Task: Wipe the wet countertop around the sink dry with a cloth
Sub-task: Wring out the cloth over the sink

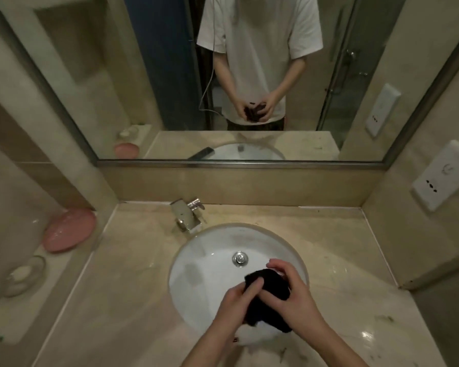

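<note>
I am looking into a bathroom, because I see a white sink [212, 263], a shiny tap [187, 214], a big mirror [170, 88] and a glass shower door [339, 75].

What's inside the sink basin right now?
The sink holds only its metal drain. Both hands, left and right, hold a black cloth above it, hiding the basin's near side.

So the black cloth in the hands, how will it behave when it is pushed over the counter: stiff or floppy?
Probably floppy: the black cloth bunches between the left hand and right hand, and its lower end hangs limp over the sink. It looks light. On the countertop it may crumple rather than slide flat.
</note>
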The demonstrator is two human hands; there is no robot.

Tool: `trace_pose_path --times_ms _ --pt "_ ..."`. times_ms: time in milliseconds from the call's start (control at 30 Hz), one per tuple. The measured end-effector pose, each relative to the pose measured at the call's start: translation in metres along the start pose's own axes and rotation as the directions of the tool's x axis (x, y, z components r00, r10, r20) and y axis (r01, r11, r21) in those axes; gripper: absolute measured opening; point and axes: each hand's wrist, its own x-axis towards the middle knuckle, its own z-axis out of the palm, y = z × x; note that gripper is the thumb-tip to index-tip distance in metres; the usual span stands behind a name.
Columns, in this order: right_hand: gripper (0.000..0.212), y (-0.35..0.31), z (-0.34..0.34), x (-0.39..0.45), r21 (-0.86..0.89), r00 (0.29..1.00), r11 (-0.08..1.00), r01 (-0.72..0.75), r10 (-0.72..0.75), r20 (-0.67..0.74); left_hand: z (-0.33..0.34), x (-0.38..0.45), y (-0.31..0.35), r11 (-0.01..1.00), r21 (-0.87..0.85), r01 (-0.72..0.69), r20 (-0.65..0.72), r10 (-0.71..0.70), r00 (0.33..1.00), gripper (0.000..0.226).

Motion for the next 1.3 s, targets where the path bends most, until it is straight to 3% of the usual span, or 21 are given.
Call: trace_pose_path --times_ms 167,300,400,467,567,633,700,733,800,933,1000,1067,1133,1167,1233,1300 --pt "0.022 -0.008 0.042 -0.016 0.117 0.998 0.992 -0.054 0.053 0.016 -0.027 -0.013 0.009 0.973 -0.229 -0.024 -0.147 -0.01 0.989 0.037" --pt "0.038 -0.007 0.057 -0.026 0.05 0.999 0.998 -0.032 0.031 0.012 -0.034 -0.02 0.007 0.85 -0.521 0.076 -0.117 -0.159 0.98 0.042" --pt "0.043 -0.016 0.054 -0.024 -0.037 0.989 0.999 0.005 0.001 0.15 -0.039 -0.021 0.01 0.729 -0.683 0.055 -0.094 -0.163 0.982 0.04" --pt "0.038 -0.024 0.047 -0.02 -0.094 0.978 0.995 0.027 -0.007 0.208 -0.042 -0.023 0.013 0.732 -0.681 0.019 -0.093 -0.112 0.989 0.033" --pt "0.032 -0.03 0.026 -0.006 -0.394 0.976 0.905 0.161 -0.086 0.2 -0.05 -0.022 0.012 0.869 -0.479 -0.124 -0.163 0.051 0.985 0.027" --pt "0.034 -0.039 0.015 0.002 -0.567 0.963 0.791 0.231 -0.105 0.246 -0.058 -0.021 0.01 0.963 -0.081 -0.259 -0.12 0.248 0.961 0.051" --pt "0.035 -0.054 0.01 0.006 -0.555 0.949 0.794 0.246 -0.082 0.304 -0.061 -0.018 0.01 0.892 0.239 -0.384 0.117 0.366 0.923 0.072" --pt "0.036 -0.061 0.008 0.007 -0.501 0.943 0.835 0.228 -0.061 0.328 -0.06 -0.016 0.013 0.86 0.304 -0.409 0.233 0.35 0.908 0.078" --pt "0.035 -0.072 0.006 0.009 -0.37 0.939 0.913 0.17 -0.036 0.343 -0.055 -0.015 0.023 0.854 0.341 -0.393 0.32 0.287 0.903 0.081" --pt "0.03 -0.076 0.005 0.009 -0.071 0.96 0.997 0.042 -0.02 0.279 -0.044 -0.018 0.044 0.948 0.188 -0.256 0.183 0.223 0.958 0.046" --pt "0.031 -0.071 0.009 0.009 -0.016 0.983 1.0 0.021 -0.018 0.185 -0.04 -0.016 0.043 0.991 -0.014 -0.134 0.144 0.134 0.98 0.045" --pt "0.037 -0.066 0.019 0.009 0.02 1.0 1.0 0.025 -0.025 0.013 -0.032 -0.017 0.041 0.946 -0.325 -0.016 0.158 0.071 0.985 0.047" --pt "0.048 -0.06 0.034 0.005 0.001 0.987 0.997 0.077 -0.076 -0.14 -0.02 -0.017 0.04 0.838 -0.537 0.096 0.182 0.004 0.983 0.04" --pt "0.055 -0.054 0.044 -0.001 -0.033 0.988 0.994 0.103 -0.106 -0.111 -0.016 -0.017 0.04 0.806 -0.578 0.125 0.183 -0.021 0.983 0.038" --pt "0.062 -0.043 0.062 -0.018 -0.158 0.984 0.976 0.149 -0.13 0.12 -0.013 -0.013 0.039 0.794 -0.59 0.149 0.165 -0.062 0.984 0.043" --pt "0.07 -0.031 0.058 -0.026 -0.235 0.947 0.938 0.254 -0.192 0.258 -0.017 -0.012 0.038 0.843 -0.529 0.098 0.124 -0.038 0.992 0.051"
